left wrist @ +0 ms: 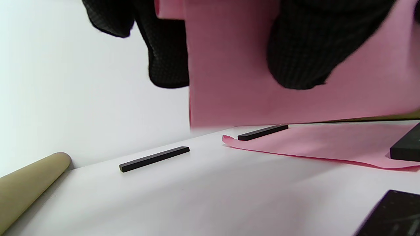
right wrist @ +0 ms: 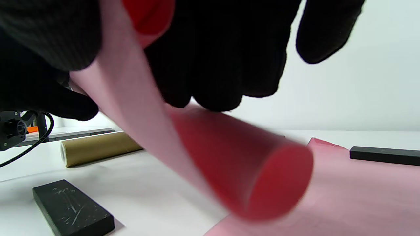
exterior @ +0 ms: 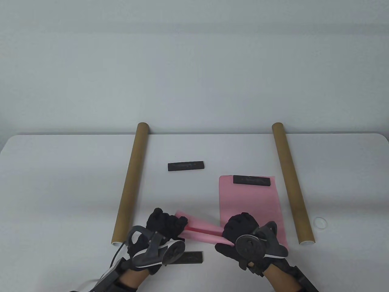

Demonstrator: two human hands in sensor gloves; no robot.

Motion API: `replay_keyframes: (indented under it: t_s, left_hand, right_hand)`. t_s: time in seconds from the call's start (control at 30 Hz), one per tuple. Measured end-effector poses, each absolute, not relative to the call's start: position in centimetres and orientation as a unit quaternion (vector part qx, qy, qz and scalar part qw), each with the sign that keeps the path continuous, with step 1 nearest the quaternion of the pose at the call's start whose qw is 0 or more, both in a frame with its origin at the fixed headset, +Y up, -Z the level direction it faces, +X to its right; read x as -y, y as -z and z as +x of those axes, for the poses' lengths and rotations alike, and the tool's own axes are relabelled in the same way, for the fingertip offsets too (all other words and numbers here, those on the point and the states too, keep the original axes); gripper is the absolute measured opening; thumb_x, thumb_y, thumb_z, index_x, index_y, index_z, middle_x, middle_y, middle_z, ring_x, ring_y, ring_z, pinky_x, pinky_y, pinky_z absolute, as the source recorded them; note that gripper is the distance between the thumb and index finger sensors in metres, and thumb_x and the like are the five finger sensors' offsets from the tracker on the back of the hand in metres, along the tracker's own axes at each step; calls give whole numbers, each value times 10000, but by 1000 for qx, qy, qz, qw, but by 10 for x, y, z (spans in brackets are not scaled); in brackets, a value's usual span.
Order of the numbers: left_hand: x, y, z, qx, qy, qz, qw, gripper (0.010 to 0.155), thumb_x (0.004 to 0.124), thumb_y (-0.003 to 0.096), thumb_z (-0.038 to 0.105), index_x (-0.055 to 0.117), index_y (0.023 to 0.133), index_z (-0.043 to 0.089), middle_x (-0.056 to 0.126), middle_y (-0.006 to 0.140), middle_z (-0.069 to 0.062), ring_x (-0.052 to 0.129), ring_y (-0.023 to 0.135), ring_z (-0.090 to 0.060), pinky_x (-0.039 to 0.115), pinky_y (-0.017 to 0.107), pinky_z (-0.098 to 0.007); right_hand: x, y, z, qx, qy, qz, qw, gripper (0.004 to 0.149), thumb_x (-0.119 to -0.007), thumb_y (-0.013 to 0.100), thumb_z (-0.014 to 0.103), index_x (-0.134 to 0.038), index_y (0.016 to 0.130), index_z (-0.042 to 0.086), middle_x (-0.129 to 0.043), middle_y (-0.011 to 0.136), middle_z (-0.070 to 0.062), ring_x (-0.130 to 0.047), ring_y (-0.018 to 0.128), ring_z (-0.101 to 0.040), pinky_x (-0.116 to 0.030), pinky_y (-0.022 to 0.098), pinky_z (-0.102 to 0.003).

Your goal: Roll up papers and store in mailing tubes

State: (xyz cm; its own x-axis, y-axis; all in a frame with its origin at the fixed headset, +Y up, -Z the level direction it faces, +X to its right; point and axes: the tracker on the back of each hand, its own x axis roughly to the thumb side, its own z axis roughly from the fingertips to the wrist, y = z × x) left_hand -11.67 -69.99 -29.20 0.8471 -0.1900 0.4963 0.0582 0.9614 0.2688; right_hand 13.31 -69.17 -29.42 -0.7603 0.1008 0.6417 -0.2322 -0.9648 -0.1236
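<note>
Both my hands hold a loosely rolled pink paper point(exterior: 201, 230) just above the table near its front edge. My left hand point(exterior: 170, 225) grips its left end, and its fingers point(left wrist: 305, 49) wrap over the paper point(left wrist: 236, 85). My right hand point(exterior: 237, 228) grips the right end, fingers point(right wrist: 213, 65) curled on top of the roll point(right wrist: 242, 164), whose open end faces the camera. A flat pink sheet point(exterior: 247, 202) lies under the right hand. Two brown mailing tubes lie lengthwise, one on the left point(exterior: 131, 182) and one on the right point(exterior: 292, 182).
A black bar weight point(exterior: 251, 180) sits on the flat sheet's far edge. Another bar point(exterior: 186, 166) lies mid-table, and a third bar point(exterior: 191, 257) lies at the front by my left wrist. A white tube cap point(exterior: 320, 223) lies right of the right tube.
</note>
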Motion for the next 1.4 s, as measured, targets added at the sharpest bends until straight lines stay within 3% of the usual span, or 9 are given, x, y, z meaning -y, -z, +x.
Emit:
replay_keyframes:
  t_s: [0.17,0.23,0.43,0.53,0.63,0.9,1.07,1.27,1.4]
  left_hand:
    - [703,299,-122,258,26,86,962,508,829,365,604,827,798,339,988,589,114,1047,552,-111,718,688,-487]
    - [705,301,-124,253,6,72,965,498,815,363,616,846,779,342,998,568,114,1053,534,-111,723,687,-484]
    - [705,298,-120,265,9,69,962,517,817,354,632,851,781,342,1004,573,115,1058,537,-110,719,692,-485]
    - [702,294,-118,268,40,100,957,648,857,351,603,725,919,321,906,805,59,968,754,-181,660,712,-522]
    - [698,290,-116,274,71,131,950,614,878,356,563,733,902,322,917,777,70,981,729,-163,674,706,-515]
    - [700,298,-123,268,-2,79,960,495,803,356,629,872,756,344,1013,553,115,1065,511,-105,725,691,-484]
    - [701,296,-123,271,14,85,959,564,788,348,657,836,815,345,995,646,103,1050,600,-123,706,702,-487]
    - [694,287,-117,284,62,142,946,628,864,352,589,728,907,329,915,782,76,982,732,-157,672,709,-509]
    - [695,291,-119,282,29,115,952,553,821,348,629,820,818,337,989,608,116,1048,561,-101,707,699,-489]
  right_hand:
    - [692,290,133,135,-930,337,53,728,-888,411,567,-748,989,146,-732,1051,-164,-740,963,-511,-626,668,-715]
    - [692,288,133,133,-926,349,51,726,-897,424,512,-693,1014,139,-658,1092,-171,-695,994,-515,-613,672,-726]
    - [690,289,135,149,-929,333,59,504,-879,446,487,-877,835,167,-858,947,-120,-847,904,-453,-668,654,-700]
    - [691,292,137,124,-928,341,83,539,-815,430,606,-959,710,168,-962,832,-98,-939,820,-426,-693,634,-705]
    - [692,293,138,104,-925,346,116,555,-794,427,633,-1004,619,157,-1019,745,-95,-990,751,-416,-712,614,-707]
    - [690,285,134,164,-921,346,66,662,-917,416,499,-768,962,158,-736,1049,-153,-712,988,-516,-628,662,-734]
    - [691,287,134,151,-923,345,82,501,-895,436,480,-888,828,167,-859,948,-125,-798,942,-482,-663,638,-739]
    - [690,291,141,127,-924,340,119,563,-791,426,628,-1015,613,147,-1020,744,-106,-950,804,-443,-706,606,-727]
    - [690,290,142,139,-925,338,106,640,-827,411,639,-929,793,136,-901,908,-146,-856,888,-485,-678,622,-734]
